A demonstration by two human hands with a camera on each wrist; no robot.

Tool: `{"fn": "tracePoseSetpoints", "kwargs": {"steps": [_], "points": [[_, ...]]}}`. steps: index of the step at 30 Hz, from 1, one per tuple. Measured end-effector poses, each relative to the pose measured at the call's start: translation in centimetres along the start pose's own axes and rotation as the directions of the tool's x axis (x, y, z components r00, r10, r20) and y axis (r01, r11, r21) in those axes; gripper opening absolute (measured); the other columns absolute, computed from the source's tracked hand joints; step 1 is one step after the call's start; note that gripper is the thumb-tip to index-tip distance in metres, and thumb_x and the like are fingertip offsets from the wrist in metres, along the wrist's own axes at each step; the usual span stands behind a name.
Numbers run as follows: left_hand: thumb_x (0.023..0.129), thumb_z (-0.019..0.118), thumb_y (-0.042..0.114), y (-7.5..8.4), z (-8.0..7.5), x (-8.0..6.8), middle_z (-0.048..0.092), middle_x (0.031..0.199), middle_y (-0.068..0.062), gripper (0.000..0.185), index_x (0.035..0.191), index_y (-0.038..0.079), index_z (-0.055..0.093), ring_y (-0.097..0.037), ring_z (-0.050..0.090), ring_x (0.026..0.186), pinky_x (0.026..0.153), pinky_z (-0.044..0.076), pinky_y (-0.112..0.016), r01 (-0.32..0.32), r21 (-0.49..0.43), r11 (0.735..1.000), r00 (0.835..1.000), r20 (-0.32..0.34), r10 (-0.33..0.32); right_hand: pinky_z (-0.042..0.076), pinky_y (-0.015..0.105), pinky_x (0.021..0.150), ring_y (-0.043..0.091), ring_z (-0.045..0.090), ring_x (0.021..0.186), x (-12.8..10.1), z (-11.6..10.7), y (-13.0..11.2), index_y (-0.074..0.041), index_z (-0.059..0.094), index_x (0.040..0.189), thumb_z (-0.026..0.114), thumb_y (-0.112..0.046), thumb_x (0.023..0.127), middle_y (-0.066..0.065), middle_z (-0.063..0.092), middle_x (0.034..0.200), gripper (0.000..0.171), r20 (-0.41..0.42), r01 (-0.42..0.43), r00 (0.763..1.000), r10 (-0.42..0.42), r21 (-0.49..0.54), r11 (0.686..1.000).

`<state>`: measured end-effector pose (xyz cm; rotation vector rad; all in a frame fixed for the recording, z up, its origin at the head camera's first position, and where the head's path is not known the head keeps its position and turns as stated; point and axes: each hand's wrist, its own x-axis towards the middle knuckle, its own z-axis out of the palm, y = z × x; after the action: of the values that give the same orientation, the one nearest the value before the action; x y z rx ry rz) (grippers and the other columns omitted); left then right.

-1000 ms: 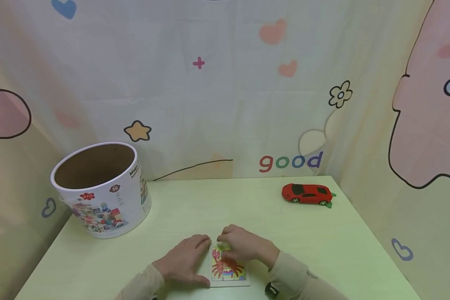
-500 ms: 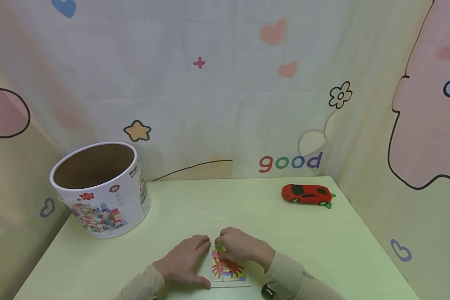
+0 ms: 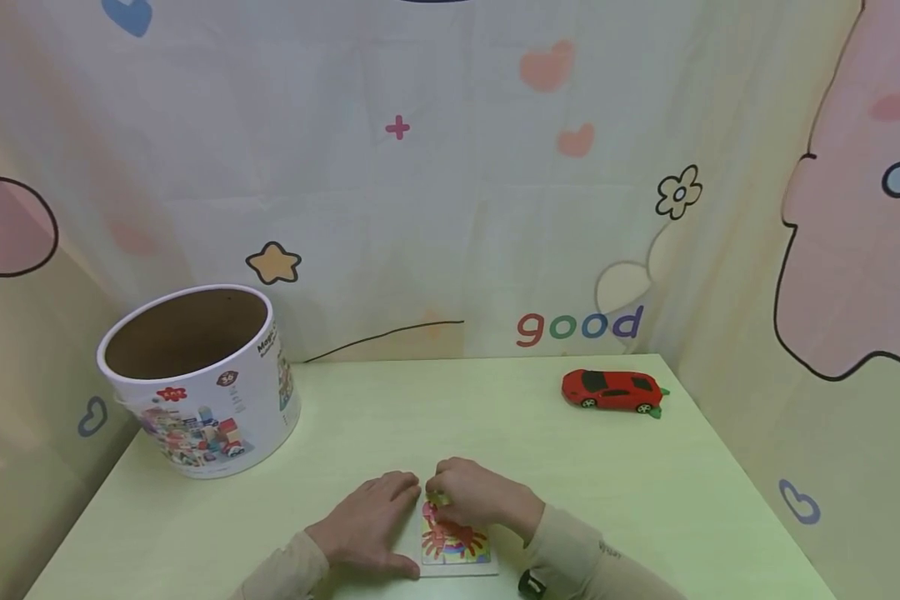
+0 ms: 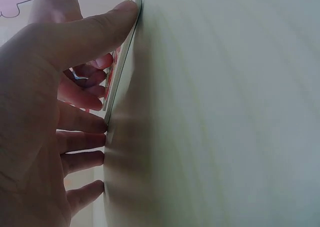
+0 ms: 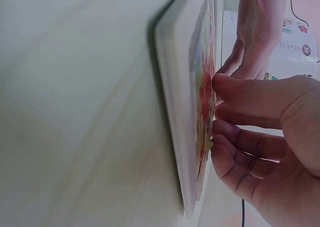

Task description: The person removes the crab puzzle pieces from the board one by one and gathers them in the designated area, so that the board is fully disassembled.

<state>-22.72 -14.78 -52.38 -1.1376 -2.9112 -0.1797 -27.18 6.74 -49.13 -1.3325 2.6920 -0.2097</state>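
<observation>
A small crab jigsaw puzzle (image 3: 453, 546) lies in its pale board (image 3: 461, 572) at the table's near middle. My left hand (image 3: 366, 523) rests along the board's left edge, its fingers extended; thumb and index finger touch the edge in the left wrist view. Over the upper part of the picture, my right hand (image 3: 483, 497) has curled fingers and pinches a yellow-green puzzle piece (image 3: 438, 499) at the upper left corner. That piece stands slightly raised at the fingertips in the right wrist view. The hand hides the puzzle's upper right part.
A large white printed bucket (image 3: 202, 400) stands at the back left of the table. Toward the back right sits a red toy car (image 3: 612, 391), with something green under its rear. A patterned curtain (image 3: 390, 208) hangs behind and around the table.
My right hand has shifted slightly left, and its fingers have closed in at the puzzle's upper left corner, where a piece now tilts up. The left hand stays in place.
</observation>
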Motion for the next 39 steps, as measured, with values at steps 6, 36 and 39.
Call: {"fn": "tracePoseSetpoints", "kwargs": {"steps": [6,36,39], "points": [[0.073,0.054,0.083,0.2,-0.12,-0.12,0.044,0.145,-0.009,0.104,0.141,0.004,0.046,-0.026,0.041,0.135,0.111,0.04,-0.044,0.002,0.001,1.0,1.0,0.002,-0.002,0.047,0.018,0.074,0.004,0.048,0.077,0.15,0.04,-0.1,-0.017,0.072,0.1,0.075,-0.026,0.084,-0.009,0.059,0.086,0.018,-0.009,0.02,1.0,-0.02,-0.013,1.0],[0.072,0.054,0.084,0.16,-0.09,-0.02,0.044,0.144,-0.008,0.105,0.141,0.006,0.046,-0.025,0.042,0.134,0.11,0.041,-0.046,0.02,-0.034,0.999,1.0,0.006,-0.02,0.052,0.021,0.077,0.003,0.054,0.079,0.24,-0.15,-0.7,-0.017,0.07,0.104,0.079,-0.03,0.081,-0.009,0.061,0.091,0.027,0.018,-0.112,0.994,0.111,0.054,0.992],[0.072,0.054,0.084,0.19,-0.18,0.0,0.044,0.144,-0.008,0.105,0.141,0.006,0.046,-0.025,0.041,0.134,0.109,0.041,-0.046,0.028,-0.037,0.999,1.0,0.014,-0.027,0.052,0.02,0.076,0.003,0.054,0.078,0.25,-0.15,-0.66,-0.017,0.07,0.102,0.078,-0.032,0.08,-0.009,0.061,0.09,0.027,0.018,-0.101,0.995,0.1,0.051,0.994]]}}
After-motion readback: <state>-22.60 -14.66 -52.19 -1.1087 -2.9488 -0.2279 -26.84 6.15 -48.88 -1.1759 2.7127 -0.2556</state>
